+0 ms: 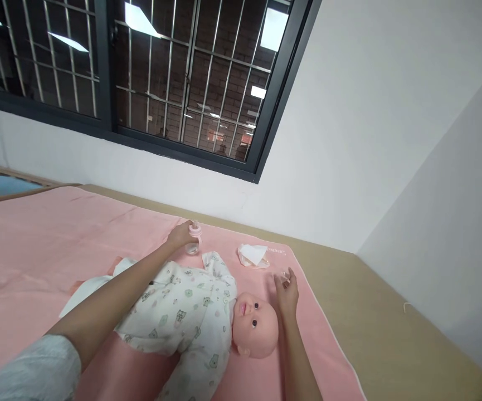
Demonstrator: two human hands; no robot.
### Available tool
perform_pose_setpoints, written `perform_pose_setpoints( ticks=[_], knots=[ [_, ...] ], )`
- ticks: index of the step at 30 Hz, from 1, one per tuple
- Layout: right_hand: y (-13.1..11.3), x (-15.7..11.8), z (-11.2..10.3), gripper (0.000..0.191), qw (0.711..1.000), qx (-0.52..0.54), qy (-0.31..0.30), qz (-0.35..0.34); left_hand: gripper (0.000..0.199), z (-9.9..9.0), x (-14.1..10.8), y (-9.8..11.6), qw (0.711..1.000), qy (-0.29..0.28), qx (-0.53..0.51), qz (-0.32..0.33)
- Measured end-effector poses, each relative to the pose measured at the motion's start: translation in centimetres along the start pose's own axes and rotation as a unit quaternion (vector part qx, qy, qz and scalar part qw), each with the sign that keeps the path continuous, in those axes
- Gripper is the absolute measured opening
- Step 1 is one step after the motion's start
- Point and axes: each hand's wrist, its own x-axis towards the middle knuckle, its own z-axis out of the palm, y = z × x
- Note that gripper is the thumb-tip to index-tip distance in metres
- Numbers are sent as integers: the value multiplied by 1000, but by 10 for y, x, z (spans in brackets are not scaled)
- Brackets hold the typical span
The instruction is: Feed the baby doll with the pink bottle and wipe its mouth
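the left hand (181, 236) is gripping a bottle (193, 248), likely light, stiff, best held mid-body; the right hand's (287, 295) fingers are pinching a clear piece (285, 275).

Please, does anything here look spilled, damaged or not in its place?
Nothing looks plainly spilled or damaged. One small oddity: a thin white curved piece shows alone beside the white wall, too small to identify. The pink cloth mat has slight creases.

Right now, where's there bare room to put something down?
Two patches: the pink blanket between the doll's legs and the wall under the window, and the tan surface right of the blanket's edge. It's crowded around the doll: left hand and bottle, white packet, right hand by its head.
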Motion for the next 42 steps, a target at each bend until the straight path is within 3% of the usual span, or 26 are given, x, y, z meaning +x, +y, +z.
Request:
perform_pose_setpoints(
  ticks=[6, 9, 13, 15, 18, 23, 27, 33, 37, 40, 42],
  knots=[
    [-67, -4, -9, 84, 987, 150, -55, -16, 60, -24, -46, 37, 983, -1, -156, 100],
    [-110, -26, -7, 83, 970, 220, -91, -54, 74, -33, -85, 56, 938, -64, -311, 143],
    [-158, -75, -4, 64, 948, 253, -143, -133, 80, -42, -130, 77, 921, -165, -298, 190],
    [-171, -98, -4, 55, 944, 253, -134, -167, 81, -45, -145, 83, 919, -194, -271, 211],
    [-177, -118, -4, 50, 943, 233, -131, -197, 84, -49, -157, 88, 919, -218, -237, 229],
    [-175, -120, -1, 45, 935, 143, -235, -224, 85, -63, -165, 94, 931, -225, -210, 198],
    [-174, -118, 0, 48, 920, 110, -288, -242, 81, -75, -163, 93, 930, -204, -247, 178],
    [-172, -123, -8, 70, 911, 91, -330, -231, 84, -80, -161, 89, 916, -184, -315, 168],
    [-169, -130, -5, 94, 901, 91, -354, -235, 83, -75, -164, 92, 898, -214, -334, 188],
    [-164, -134, 4, 108, 898, 88, -339, -268, 83, -66, -165, 92, 887, -218, -348, 212],
    [-157, -136, 12, 107, 902, 108, -305, -286, 83, -61, -165, 92, 884, -209, -356, 217]
  ],
)
